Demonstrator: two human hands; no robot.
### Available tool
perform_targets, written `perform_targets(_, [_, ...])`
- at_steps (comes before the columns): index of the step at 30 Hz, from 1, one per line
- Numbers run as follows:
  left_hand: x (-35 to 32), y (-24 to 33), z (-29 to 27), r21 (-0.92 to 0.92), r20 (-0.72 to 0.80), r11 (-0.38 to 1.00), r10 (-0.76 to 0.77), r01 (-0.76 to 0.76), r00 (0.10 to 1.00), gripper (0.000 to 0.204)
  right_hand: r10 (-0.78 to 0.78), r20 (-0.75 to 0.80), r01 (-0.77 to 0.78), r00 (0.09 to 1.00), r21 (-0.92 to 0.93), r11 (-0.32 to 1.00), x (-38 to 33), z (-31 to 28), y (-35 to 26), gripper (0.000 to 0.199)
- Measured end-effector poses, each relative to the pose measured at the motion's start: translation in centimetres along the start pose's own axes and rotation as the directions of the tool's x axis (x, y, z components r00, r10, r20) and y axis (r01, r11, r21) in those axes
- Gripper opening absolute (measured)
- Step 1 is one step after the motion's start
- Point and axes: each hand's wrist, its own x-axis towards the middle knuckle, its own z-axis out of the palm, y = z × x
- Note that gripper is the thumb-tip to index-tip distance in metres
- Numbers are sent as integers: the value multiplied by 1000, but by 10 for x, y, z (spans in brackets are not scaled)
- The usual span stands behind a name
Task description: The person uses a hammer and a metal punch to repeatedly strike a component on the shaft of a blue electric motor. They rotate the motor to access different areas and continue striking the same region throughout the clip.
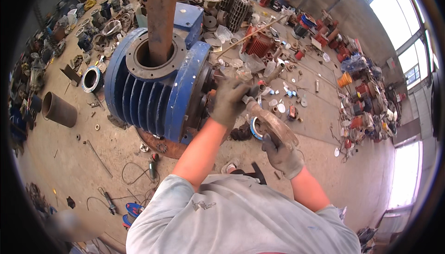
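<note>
A rusty pipe wrench [273, 123] beside the blue motor housing [153, 87] is gripped by both gloved hands: left hand [230, 100] at head, right hand [282, 154] on handle.

The motor housing [153, 92] is cast metal with matt blue paint, worn at the ribs. The post [162, 18] at twelve o'clock is rusty, rough steel. The wrench [273, 124] is dull, rusted metal. Both gloves, left hand [229, 101] and right hand [282, 154], are grey, dirty cloth.
</note>
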Motion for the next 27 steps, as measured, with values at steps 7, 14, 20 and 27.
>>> perform_targets(7, [10,7,10,-15,-28,1000,-18,18,999,22,21,-407,239,913,578,781,3,-64,-40,43])
perform_targets(14, [33,38,15,125,101,992,-34,21,994,21,213,-340,117,916,734,669,6,-75,-22,37])
perform_targets(20, [30,17,15,109,9,990,-90,88,996,23,519,-172,-257,837,715,651,-14,-52,7,24])
perform_targets(27, [26,9,20,125,-48,985,-116,121,992,21,486,-299,-221,822,619,754,-13,-65,9,41])
